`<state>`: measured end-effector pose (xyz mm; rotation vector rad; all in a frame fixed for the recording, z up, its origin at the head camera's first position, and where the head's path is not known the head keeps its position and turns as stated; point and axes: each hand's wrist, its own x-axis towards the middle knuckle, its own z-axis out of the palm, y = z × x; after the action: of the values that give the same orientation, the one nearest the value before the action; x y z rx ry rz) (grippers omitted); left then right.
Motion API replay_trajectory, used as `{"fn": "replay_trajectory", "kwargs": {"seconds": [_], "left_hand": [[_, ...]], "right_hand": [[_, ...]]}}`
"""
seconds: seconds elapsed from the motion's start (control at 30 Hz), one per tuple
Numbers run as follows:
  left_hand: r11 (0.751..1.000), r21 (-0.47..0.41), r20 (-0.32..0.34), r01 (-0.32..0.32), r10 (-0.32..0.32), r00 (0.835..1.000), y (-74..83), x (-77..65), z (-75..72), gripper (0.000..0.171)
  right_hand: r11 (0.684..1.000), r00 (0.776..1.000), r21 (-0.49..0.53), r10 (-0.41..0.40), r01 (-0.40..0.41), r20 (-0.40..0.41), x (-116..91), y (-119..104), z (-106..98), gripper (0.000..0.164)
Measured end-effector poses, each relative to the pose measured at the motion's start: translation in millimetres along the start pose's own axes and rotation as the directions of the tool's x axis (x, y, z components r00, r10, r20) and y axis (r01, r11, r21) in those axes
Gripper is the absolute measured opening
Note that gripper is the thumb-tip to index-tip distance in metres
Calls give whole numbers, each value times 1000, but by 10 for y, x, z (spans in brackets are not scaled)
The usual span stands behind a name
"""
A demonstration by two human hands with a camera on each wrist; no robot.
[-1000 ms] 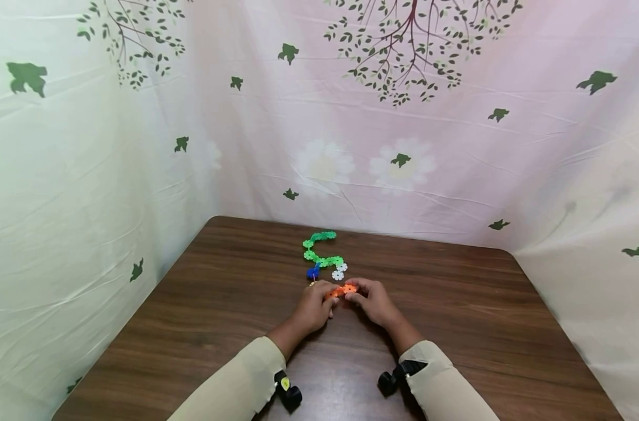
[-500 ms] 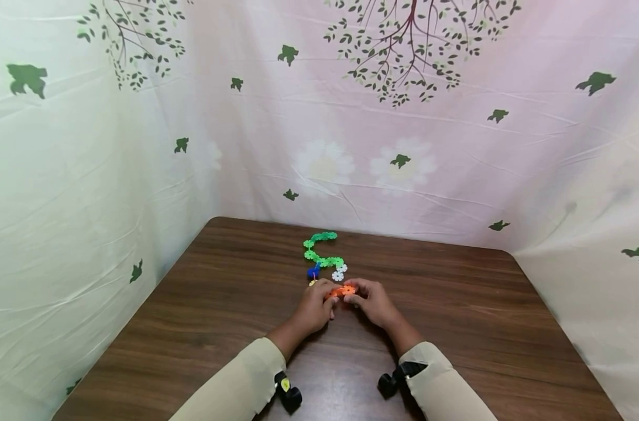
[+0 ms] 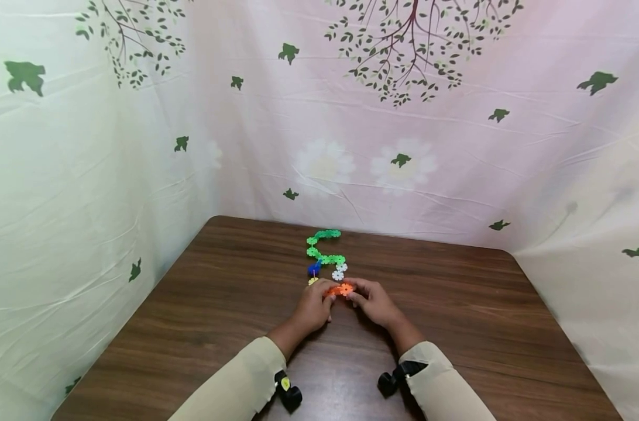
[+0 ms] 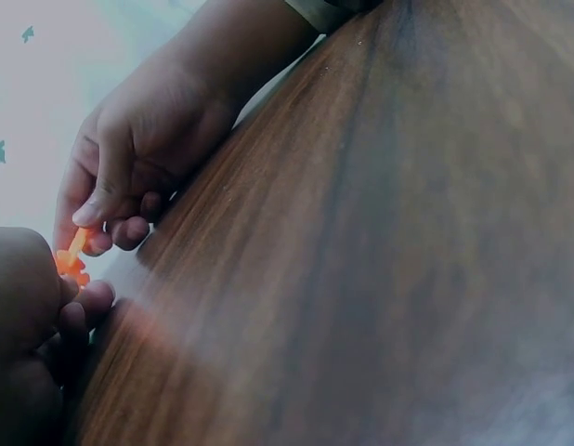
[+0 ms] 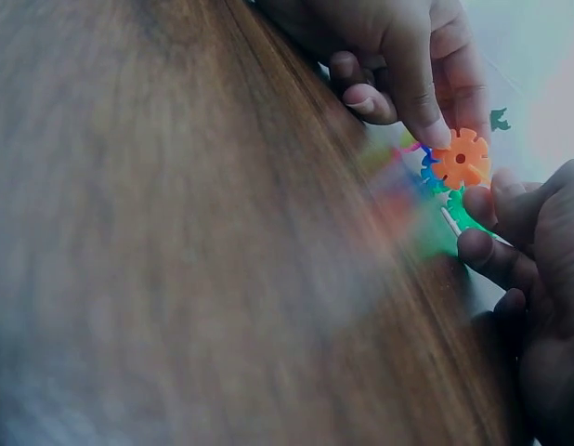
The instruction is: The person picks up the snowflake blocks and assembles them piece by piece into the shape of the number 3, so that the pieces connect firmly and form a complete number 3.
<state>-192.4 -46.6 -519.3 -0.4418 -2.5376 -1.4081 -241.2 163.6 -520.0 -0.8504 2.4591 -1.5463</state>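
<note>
Both hands meet near the middle of the table over orange notched interlocking discs [image 3: 346,289]. My left hand [image 3: 313,307] pinches the orange discs at their left end, its fingers covering part of them. From the other side, the thumb and fingertips of my right hand [image 3: 373,303] hold the right-hand disc by its edge. In the right wrist view, one orange disc [image 5: 461,159] faces the camera between the two hands. Just beyond lies a chain of joined discs: green [image 3: 312,252], blue [image 3: 313,269], white [image 3: 337,275] and yellow [image 3: 313,281], the yellow one partly behind my left hand.
The brown wooden table [image 3: 456,327] has a back edge close behind the green discs. Pale printed cloth [image 3: 351,128] hangs around the back and sides. A black wrist camera [image 3: 289,397] is strapped at the left sleeve, another wrist camera [image 3: 388,384] at the right.
The disc chain has shifted slightly right and away, and more of the yellow disc shows. The right-hand orange disc has turned a little in the fingers. Both forearms stay in place.
</note>
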Motion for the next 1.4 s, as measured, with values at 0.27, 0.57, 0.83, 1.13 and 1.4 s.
{"fn": "replay_trajectory", "kwargs": {"seconds": [0.27, 0.57, 0.83, 1.13, 1.4], "left_hand": [[1000, 13, 27, 1, -2, 1000, -2, -5, -12, 38], [995, 96, -5, -40, 40, 999, -1, -4, -5, 41], [1000, 12, 1, 10, -10, 1000, 14, -6, -3, 39], [999, -44, 17, 29, -28, 999, -5, 4, -21, 41], [996, -57, 36, 66, -64, 997, -19, 18, 4, 39]], "right_hand": [[1000, 1000, 17, -2, 3, -21, 19, 5, 24, 45], [999, 1000, 47, 15, -14, -25, 25, 5, 4, 39], [998, 991, 55, 50, -43, -123, 60, -1, -3, 34], [997, 979, 7, 75, -75, -189, 166, 31, 4, 33], [991, 977, -95, 76, -97, -201, 273, 92, -3, 29]]}}
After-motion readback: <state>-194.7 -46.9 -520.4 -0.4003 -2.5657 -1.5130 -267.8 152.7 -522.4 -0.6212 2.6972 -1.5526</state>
